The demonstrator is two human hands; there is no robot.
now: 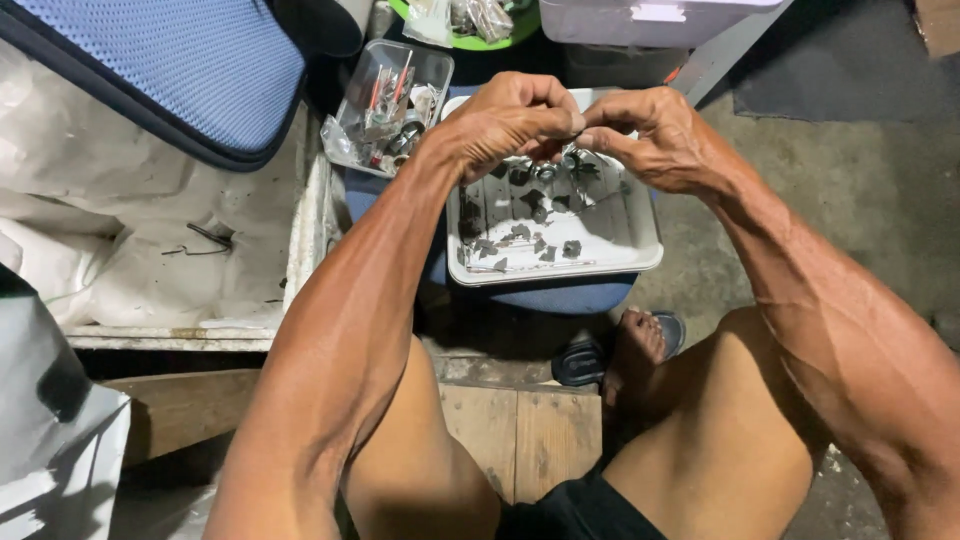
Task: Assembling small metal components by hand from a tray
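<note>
Pinching with both hands, your left hand (510, 120) and right hand (655, 140) meet fingertip to fingertip, closed on a small dark part (577, 133) above the white tray (640, 245). More dark parts (530, 245) lie inside it; a clear container (385, 105) sits at its 10 o'clock.

The person wears black shorts (575, 510) and a dark sandal (600, 355); arms bare, sleeveless.
</note>
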